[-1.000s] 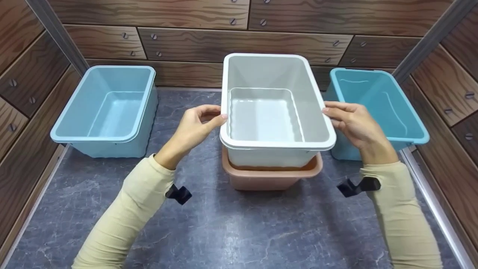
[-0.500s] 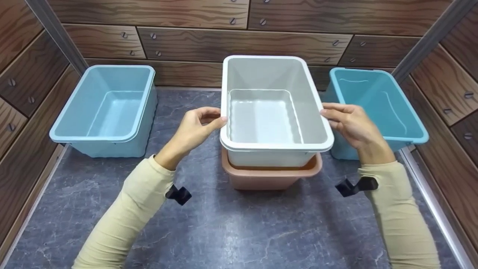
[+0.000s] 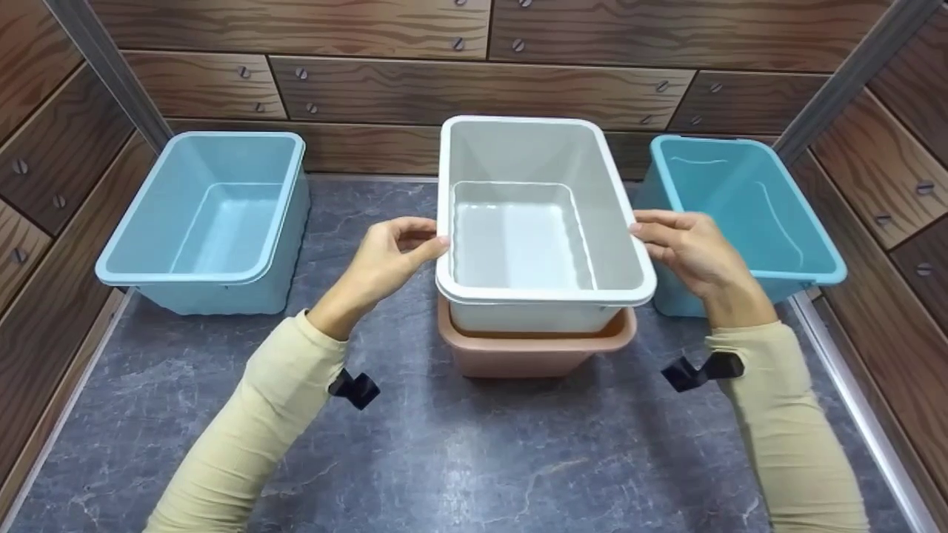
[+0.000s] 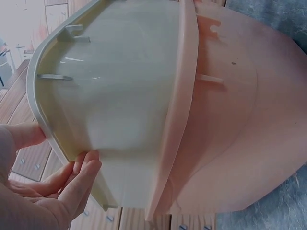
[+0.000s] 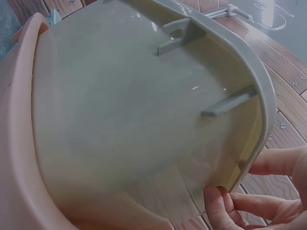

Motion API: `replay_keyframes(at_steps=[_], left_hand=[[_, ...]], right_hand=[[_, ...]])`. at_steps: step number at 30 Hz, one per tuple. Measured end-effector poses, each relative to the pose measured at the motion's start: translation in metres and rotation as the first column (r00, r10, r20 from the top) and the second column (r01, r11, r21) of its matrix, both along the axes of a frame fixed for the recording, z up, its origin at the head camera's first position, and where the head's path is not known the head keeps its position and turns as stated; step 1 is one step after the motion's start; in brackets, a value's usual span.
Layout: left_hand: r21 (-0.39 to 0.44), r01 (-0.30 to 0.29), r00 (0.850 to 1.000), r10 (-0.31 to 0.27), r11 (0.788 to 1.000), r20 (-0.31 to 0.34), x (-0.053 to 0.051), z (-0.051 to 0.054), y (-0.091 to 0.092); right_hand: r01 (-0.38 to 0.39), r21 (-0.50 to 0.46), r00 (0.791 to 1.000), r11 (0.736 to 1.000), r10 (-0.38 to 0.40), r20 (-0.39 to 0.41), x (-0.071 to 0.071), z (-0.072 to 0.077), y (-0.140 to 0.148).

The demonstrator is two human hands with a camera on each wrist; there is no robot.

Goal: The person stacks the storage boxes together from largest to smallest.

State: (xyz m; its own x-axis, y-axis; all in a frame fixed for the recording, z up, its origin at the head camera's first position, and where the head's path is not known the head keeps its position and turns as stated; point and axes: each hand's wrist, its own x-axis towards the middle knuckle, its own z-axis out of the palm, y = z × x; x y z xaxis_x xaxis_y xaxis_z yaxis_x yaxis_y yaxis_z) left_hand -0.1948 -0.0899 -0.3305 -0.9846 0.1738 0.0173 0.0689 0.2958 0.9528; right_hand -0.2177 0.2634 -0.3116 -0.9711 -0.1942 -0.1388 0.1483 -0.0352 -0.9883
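Note:
A light grey storage bin [image 3: 518, 296] sits partway down inside a pink bin [image 3: 518, 359] at the middle of the surface. My left hand [image 3: 378, 263] pinches the grey bin's left rim, thumb on top and fingers under the lip. On the opposite side my right hand [image 3: 696, 252] pinches the right rim in the same manner. Both wrist views show the grey wall rising out of the pink rim [image 4: 184, 96], with fingertips [image 5: 218, 206] tucked beneath the grey lip. The pink bin's inside is mostly hidden.
A light blue bin [image 3: 292, 244] stands at the left, near the wood-patterned wall [image 3: 474, 89]. A teal bin [image 3: 666, 292] stands at the right, close behind my right hand. Dark marbled surface [image 3: 370, 466] lies in front.
The grey bin has sunk slightly lower into the pink bin, its far rim moving down in view. Both hands have kept their pinch and lowered with it, the right shifting slightly left.

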Motion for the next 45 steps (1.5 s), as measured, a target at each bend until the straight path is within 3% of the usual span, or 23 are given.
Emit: replay_keyframes(at_steps=[18,32,45], left_hand=[[-0.011,0.019,0.999,-0.019,1.0,0.026,-0.002,-0.006,0.0],[-0.036,0.019,0.999,-0.018,0.999,0.033,-0.003,-0.008,0.002],[-0.064,0.013,1.0,-0.011,0.998,0.021,-0.003,-0.011,0.003]], right_hand=[[-0.022,0.016,1.0,1.0,0.022,0.017,-0.001,-0.005,0.003],[-0.044,0.044,0.999,0.998,0.046,-0.027,-0.002,-0.011,0.005],[-0.036,0.066,0.999,0.997,0.036,0.002,-0.004,-0.017,0.006]])
